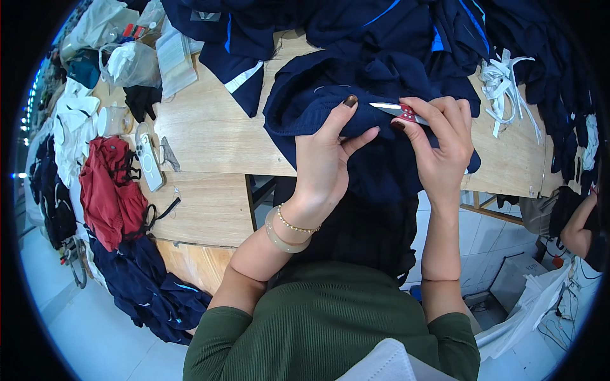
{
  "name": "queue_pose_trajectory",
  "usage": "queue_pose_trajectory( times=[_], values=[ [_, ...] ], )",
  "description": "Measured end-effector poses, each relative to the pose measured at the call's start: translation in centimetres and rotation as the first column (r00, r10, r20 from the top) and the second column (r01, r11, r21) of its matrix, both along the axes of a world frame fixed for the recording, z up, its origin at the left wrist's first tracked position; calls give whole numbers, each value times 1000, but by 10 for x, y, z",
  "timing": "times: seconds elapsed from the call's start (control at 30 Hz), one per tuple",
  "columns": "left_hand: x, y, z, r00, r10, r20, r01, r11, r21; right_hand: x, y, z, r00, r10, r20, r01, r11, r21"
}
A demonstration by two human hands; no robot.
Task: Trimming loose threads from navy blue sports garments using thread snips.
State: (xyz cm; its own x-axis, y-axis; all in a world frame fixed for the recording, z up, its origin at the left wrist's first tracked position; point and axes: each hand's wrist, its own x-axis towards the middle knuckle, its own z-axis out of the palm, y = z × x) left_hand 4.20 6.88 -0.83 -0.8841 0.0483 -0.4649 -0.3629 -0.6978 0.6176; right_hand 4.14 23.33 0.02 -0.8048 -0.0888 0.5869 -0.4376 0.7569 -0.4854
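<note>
Trimming in hand, by the look of it: right hand point(441, 143) grips small red-handled thread snips point(399, 111), blade pointing left at a fold of the navy garment point(330, 105). Left hand point(327, 152) pinches that fold, thumb on top, fingers beneath. Garment sits centre frame, draped over the near edge of the wooden table point(210, 133). Next move likely calls for keeping the cloth taut and the blade tip clear of the left thumb. White phone point(150, 162) at left, white straps point(505, 79) upper right.

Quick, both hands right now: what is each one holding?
Left hand: closed, pinching the navy garment.
Right hand: closed on small red-handled snips, blade pointing toward the left hand.
</note>
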Motion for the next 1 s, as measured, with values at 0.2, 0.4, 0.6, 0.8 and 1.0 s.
queue_pose_trajectory(
  times=[0.2,0.4,0.6,0.8,1.0],
  values=[
    [1,-1,-1,1000,-12,3,12,1000,6,1,-3,-1,999,9,33,-8,999,-43],
    [1,-1,-1,1000,-11,11,11,1000,-6,1,0,-4,1000,-1,26,2,1000,-17],
    [2,-1,-4,999,-40,-35,41,999,30,-7,-7,-1,999,-31,17,32,998,-54],
    [2,-3,-3,996,-60,-59,64,995,72,-21,-27,10,970,154,188,-123,978,-167],
    [0,-2,-2,988,-146,-50,147,989,21,-64,19,-4,940,101,326,141,755,-641]
  ],
)
